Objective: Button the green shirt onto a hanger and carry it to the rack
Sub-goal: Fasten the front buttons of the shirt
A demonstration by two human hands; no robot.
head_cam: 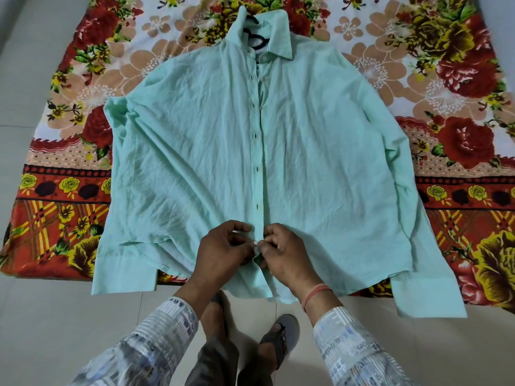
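The pale green shirt (195, 151) lies flat, front up, collar far from me, sleeves spread to both sides. A black hanger (257, 41) shows inside the open collar; the rest of it is hidden under the cloth. Several buttons down the placket look fastened. My left hand (223, 252) pinches the left edge of the placket near the hem. My right hand (281, 252) pinches the right edge, with a small pale button (255, 243) between the fingertips of both hands.
The shirt rests on a floral red, yellow and cream blanket (446, 107) spread over a light tiled floor (55, 316). My feet in grey sandals (281, 338) stand at the blanket's near edge. No rack is in view.
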